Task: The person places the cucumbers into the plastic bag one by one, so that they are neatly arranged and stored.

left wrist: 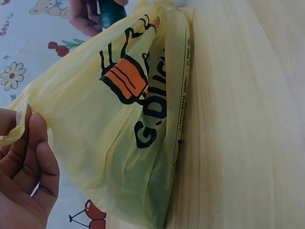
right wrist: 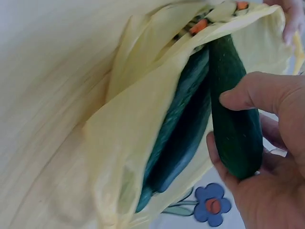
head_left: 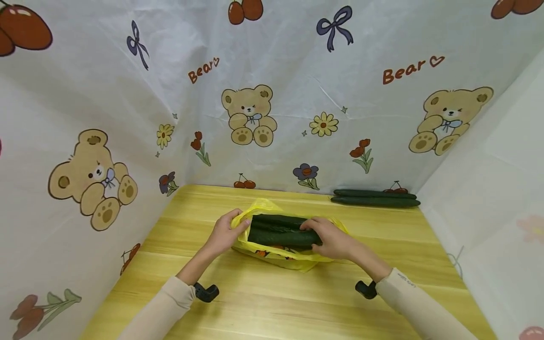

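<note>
A yellow plastic bag (head_left: 297, 262) with orange and black print lies on the table, its mouth spread. My left hand (head_left: 223, 232) pinches the bag's rim at the left end; in the left wrist view the rim is between the thumb and fingers of that hand (left wrist: 28, 167). At the bag's right end, my right hand (head_left: 333, 240) grips a dark green cucumber (right wrist: 234, 100) near one end, thumb on one side and fingers on the other. More cucumbers (right wrist: 183, 129) lie beside it inside the bag; their far ends are hidden by the plastic.
Two more cucumbers (head_left: 376, 199) lie side by side on the wooden table (head_left: 272, 307) at the back right, by the wall. A white sheet (head_left: 289, 61) printed with bears and flowers stands around the back and sides. Black wrist-worn pieces (head_left: 207, 293) sit below both wrists.
</note>
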Tool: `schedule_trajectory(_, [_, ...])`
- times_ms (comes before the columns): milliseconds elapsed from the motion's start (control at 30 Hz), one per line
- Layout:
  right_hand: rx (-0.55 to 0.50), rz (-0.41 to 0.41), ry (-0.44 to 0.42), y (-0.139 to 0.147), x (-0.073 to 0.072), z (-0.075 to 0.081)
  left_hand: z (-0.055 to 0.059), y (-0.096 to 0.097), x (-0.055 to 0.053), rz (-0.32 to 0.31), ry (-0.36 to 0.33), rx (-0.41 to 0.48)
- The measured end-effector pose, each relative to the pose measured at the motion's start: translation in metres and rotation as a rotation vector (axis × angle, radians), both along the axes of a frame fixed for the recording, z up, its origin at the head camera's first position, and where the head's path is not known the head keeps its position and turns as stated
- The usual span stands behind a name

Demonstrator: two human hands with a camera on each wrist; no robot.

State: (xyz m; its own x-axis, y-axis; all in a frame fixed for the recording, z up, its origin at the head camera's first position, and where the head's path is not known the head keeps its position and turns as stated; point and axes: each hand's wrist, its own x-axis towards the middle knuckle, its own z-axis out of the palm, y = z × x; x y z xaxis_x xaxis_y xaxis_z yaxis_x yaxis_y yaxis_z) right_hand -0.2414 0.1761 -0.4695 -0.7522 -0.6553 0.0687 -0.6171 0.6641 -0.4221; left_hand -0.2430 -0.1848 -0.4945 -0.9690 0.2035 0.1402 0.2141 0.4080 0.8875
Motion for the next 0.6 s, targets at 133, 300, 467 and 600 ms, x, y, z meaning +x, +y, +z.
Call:
schedule_trajectory(133, [0.034,0.019,-0.005,0.007,-0.005,-0.009,0.000,-0.001,0.000,0.009,0.001,0.002])
schedule_trajectory(300, [0.031,0.041,0.014,0.017,-0.008,-0.019,0.003,-0.001,-0.001,0.011,0.010,0.013])
schedule_trajectory(467, [-0.006,0.061,-0.013,0.024,-0.010,-0.023,0.002,-0.001,-0.001,0.006,0.014,0.024])
schedule_trajectory(600, [-0.022,0.031,-0.014,0.028,-0.010,-0.024,0.000,-0.002,-0.001,0.015,0.023,0.025])
